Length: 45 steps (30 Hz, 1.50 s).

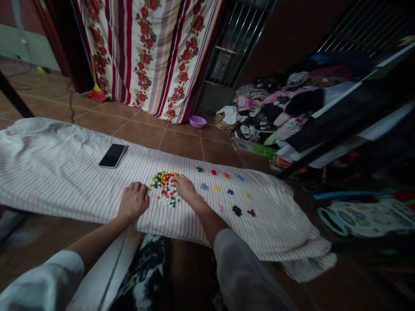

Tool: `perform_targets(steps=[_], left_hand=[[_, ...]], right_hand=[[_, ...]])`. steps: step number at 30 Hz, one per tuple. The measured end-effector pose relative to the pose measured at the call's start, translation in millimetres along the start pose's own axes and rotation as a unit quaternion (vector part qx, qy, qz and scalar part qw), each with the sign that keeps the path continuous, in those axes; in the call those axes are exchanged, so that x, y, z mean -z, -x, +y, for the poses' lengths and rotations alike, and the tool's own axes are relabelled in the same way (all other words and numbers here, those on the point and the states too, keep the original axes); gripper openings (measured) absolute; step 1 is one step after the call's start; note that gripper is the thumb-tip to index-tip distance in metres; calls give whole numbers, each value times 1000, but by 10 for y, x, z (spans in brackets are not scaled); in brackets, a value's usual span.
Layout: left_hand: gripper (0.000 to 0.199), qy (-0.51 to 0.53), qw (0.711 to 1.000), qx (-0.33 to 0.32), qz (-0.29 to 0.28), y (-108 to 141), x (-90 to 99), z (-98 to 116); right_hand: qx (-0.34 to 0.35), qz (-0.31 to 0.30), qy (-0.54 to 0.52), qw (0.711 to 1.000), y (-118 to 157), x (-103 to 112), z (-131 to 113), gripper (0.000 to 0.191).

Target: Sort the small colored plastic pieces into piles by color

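A mixed pile of small coloured pieces (165, 183) lies on the striped cloth (145, 155). My right hand (184, 186) is at the pile's right side, fingertips together on its edge; what they hold, if anything, is too small to tell. My left hand (134, 199) rests on the cloth just left of the pile, its fingers curled under and their tips hidden. To the right, small one-colour groups sit apart in rows, among them dark green (199, 169), red (213, 172), orange (226, 175), blue (240, 177), yellow (216, 188) and black (237, 211).
A phone (113, 156) lies on the cloth to the left. Beyond it hang a floral curtain (145, 56) and, on the tiled floor, stands a purple basin (197, 122). Heaped clothes (275, 103) fill the back right, near a dark slanting bar.
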State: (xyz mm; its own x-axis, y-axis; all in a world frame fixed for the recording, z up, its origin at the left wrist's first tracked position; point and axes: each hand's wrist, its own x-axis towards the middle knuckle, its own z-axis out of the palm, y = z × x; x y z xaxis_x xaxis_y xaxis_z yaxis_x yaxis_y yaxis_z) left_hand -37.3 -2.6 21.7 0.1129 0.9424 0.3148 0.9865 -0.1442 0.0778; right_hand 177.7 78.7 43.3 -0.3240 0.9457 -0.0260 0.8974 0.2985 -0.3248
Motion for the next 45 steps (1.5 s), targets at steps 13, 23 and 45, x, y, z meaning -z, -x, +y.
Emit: perform_targets(steps=[13,23,45], left_hand=[[22,-11,1000,-2,-1,6,34,14],[25,-18,1000,-5,-1,-2,42,20],[22,-4,1000,-6,2,-2,30,18]], right_hand=[[-13,-13,-4,1000,-61,-51,73,33],[-37,-22,-27,999,-126,-13,37,14],[38,12,-22,999,-47,16,-100,32]])
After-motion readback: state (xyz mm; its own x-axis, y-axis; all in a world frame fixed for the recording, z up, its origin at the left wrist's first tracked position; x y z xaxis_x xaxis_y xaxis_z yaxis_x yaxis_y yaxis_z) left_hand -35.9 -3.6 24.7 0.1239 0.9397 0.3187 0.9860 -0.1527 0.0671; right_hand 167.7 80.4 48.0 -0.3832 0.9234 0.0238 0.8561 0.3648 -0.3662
